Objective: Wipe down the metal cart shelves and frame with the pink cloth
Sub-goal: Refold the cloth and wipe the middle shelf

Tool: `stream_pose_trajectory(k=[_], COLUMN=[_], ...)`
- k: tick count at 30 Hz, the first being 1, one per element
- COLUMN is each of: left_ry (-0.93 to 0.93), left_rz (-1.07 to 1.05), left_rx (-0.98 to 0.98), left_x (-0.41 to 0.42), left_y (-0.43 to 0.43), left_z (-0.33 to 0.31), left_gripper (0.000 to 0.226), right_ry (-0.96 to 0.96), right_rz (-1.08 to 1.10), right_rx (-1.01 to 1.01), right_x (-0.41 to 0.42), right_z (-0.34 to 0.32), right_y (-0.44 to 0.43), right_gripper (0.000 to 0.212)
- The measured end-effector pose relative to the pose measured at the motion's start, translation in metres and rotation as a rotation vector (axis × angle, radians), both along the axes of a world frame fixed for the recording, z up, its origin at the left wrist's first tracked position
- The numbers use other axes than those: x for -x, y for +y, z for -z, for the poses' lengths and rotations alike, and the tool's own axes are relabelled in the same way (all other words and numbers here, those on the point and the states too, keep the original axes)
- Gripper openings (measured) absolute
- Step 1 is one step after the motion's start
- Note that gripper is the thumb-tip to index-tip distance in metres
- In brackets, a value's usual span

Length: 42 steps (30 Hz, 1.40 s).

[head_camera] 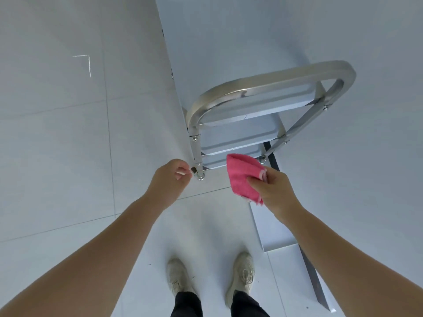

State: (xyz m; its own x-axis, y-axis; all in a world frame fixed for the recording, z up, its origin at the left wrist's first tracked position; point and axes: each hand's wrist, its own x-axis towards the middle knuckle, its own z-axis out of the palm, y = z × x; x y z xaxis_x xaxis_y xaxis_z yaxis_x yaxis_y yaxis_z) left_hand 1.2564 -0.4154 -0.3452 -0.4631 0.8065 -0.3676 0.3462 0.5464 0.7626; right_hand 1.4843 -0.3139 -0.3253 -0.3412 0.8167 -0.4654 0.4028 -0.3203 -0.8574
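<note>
I look straight down on the metal cart (270, 88), its curved steel handle bar on top and stacked grey shelves (235, 136) below. My right hand (272, 191) grips the folded pink cloth (242, 177) just in front of the cart's near edge, above the lowest shelf. My left hand (170, 179) hangs beside the cart's near-left post (196, 154), fingers curled, with a small white thing showing between them; what it is I cannot tell.
White floor tiles lie all around, with a chalk corner mark (85, 62) at the left. A white wall or panel (366, 65) rises close behind and right of the cart. My two feet in pale shoes (210, 277) stand just in front.
</note>
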Motion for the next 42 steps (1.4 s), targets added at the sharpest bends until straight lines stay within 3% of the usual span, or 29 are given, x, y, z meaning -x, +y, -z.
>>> stream_pose_trajectory(k=[9, 14, 16, 18, 22, 25, 34, 37, 40, 42], left_ry=[0.089, 0.03, 0.009, 0.005, 0.035, 0.086, 0.073, 0.058, 0.062, 0.056], left_rz=[0.046, 0.087, 0.096, 0.122, 0.114, 0.102, 0.119, 0.128, 0.149, 0.149], left_rx=[-0.134, -0.382, -0.463, -0.524, -0.521, -0.475, -0.485, -0.477, -0.462, -0.473], left_x=[0.04, 0.037, 0.035, 0.034, 0.034, 0.032, 0.036, 0.036, 0.037, 0.039], left_y=[0.059, 0.082, 0.085, 0.087, 0.087, 0.085, 0.09, 0.091, 0.093, 0.093], left_z=[0.136, 0.17, 0.18, 0.187, 0.191, 0.186, 0.186, 0.183, 0.181, 0.182], left_gripper=[0.051, 0.018, 0.012, 0.013, 0.009, 0.007, 0.011, 0.011, 0.011, 0.011], right_ry=[0.124, 0.199, 0.227, 0.239, 0.32, 0.308, 0.442, 0.376, 0.262, 0.218], right_rz=[0.029, 0.07, 0.103, 0.155, 0.348, 0.531, 0.938, 0.903, 0.708, 0.625], right_rx=[-0.117, -0.219, -0.271, -0.324, -0.352, -0.36, -0.655, -0.778, -0.805, -0.86], right_x=[0.046, 0.066, 0.069, 0.067, 0.048, 0.023, -0.007, 0.006, 0.023, 0.027], right_z=[0.16, 0.227, 0.241, 0.245, 0.241, 0.213, 0.148, 0.13, 0.123, 0.131], right_y=[0.032, 0.054, 0.065, 0.073, 0.08, 0.087, 0.151, 0.17, 0.188, 0.201], right_gripper=[0.009, 0.032, 0.027, 0.016, 0.016, 0.019, 0.036, 0.025, 0.056, 0.063])
